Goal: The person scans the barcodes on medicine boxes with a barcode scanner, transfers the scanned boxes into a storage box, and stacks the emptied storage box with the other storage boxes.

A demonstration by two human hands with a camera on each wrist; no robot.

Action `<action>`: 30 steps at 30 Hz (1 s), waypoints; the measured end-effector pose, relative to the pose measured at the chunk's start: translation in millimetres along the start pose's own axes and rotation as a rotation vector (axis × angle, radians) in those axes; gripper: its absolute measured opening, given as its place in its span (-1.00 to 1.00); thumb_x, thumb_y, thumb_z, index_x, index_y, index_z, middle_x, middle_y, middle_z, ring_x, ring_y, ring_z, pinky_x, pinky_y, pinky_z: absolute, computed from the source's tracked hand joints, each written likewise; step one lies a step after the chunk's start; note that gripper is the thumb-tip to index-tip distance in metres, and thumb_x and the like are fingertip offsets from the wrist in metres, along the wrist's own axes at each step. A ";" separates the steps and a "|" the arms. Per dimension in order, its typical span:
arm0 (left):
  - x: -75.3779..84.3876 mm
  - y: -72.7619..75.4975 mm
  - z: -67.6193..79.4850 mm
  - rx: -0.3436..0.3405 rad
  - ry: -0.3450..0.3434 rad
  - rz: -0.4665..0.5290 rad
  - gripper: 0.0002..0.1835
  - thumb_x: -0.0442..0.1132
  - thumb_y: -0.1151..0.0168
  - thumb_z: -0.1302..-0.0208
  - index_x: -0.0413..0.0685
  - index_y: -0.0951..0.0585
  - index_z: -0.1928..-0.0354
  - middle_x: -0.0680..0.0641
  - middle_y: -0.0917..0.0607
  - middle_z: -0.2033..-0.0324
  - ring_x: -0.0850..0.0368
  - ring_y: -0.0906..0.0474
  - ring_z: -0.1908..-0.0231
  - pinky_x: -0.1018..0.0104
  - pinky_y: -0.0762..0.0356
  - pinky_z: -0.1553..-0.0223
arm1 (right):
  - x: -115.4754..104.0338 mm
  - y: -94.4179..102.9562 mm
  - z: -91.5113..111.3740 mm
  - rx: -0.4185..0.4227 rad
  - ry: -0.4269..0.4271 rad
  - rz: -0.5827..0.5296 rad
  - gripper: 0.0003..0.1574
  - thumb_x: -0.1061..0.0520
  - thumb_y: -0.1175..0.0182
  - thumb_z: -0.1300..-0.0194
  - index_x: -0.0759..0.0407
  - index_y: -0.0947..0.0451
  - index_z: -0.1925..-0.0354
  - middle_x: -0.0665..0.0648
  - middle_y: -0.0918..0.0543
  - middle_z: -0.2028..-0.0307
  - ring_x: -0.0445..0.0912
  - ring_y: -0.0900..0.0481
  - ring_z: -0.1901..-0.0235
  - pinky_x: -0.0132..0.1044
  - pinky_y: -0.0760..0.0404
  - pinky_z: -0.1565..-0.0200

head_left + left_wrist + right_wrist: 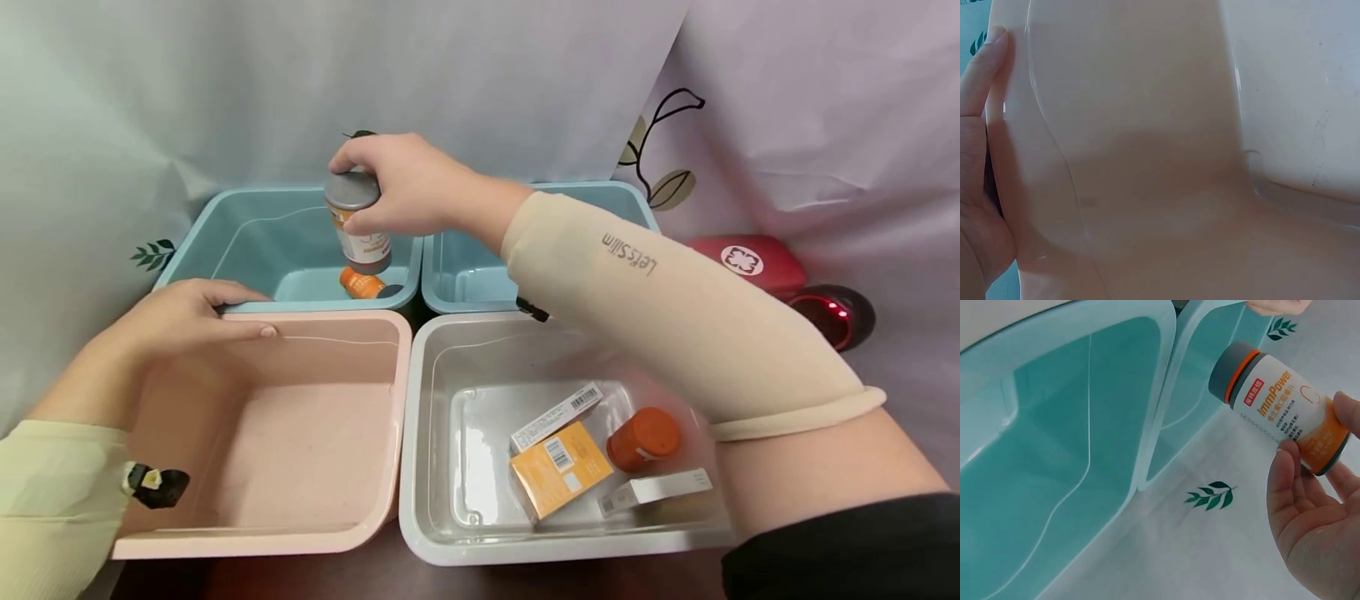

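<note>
A black sleeve (847, 550) sits near right; the right hand (411, 185) grips a bottle (366, 248) above the far-left bin (262, 237); the left hand (187, 318), fingers relaxed, touches the pink bin (322, 458).

A dark surface (300, 577) lies beneath two blue tubs (281, 242), a pink tub (262, 542) and a grey tub (570, 550).

R arm (652, 304) extd, fingers (1282, 472) curled
</note>
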State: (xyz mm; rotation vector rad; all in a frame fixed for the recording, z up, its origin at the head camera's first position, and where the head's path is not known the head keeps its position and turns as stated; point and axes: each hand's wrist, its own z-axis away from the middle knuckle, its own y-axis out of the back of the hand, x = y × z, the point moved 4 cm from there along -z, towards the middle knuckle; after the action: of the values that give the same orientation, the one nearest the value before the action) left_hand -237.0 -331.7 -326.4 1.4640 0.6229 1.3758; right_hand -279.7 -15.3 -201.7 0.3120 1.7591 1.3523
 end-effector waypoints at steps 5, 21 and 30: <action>1.2 2.0 -0.4 -0.002 0.005 0.015 -0.53 0.15 -0.63 -0.20 0.28 -0.81 -0.14 0.11 -0.80 -0.01 0.34 -0.63 0.11 0.37 -0.57 0.16 | 0.0 -6.0 -5.1 -0.018 -0.008 0.028 -0.22 -0.12 -0.37 -0.44 -0.08 -0.40 -0.52 -0.09 -0.59 -0.27 -0.22 -0.53 -0.17 -0.35 -0.47 -0.14; -2.7 1.4 -0.1 -0.012 0.026 -0.006 -0.49 0.18 -0.62 -0.20 0.27 -0.80 -0.16 0.06 -0.80 -0.04 0.31 -0.62 0.12 0.31 -0.57 0.16 | -0.8 -14.0 -6.0 -0.115 -0.022 0.127 -0.07 -0.21 -0.36 -0.43 -0.05 -0.25 -0.58 -0.09 -0.38 -0.50 -0.22 -0.38 -0.40 -0.32 -0.42 -0.28; -5.3 2.8 1.5 -0.004 0.021 -0.013 -0.50 0.16 -0.63 -0.20 0.27 -0.80 -0.16 0.08 -0.79 -0.04 0.33 -0.62 0.13 0.32 -0.57 0.16 | 4.1 -26.3 -2.5 -0.197 0.024 0.131 -0.30 -0.09 -0.50 -0.32 -0.01 -0.44 -0.30 0.05 -0.61 0.01 -0.11 -0.53 0.02 -0.26 -0.53 0.03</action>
State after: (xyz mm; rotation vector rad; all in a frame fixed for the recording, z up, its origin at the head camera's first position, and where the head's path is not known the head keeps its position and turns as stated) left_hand -237.4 -337.8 -326.0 1.4416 0.6409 1.3830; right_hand -276.2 -24.3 -226.6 0.3073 1.6322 1.6150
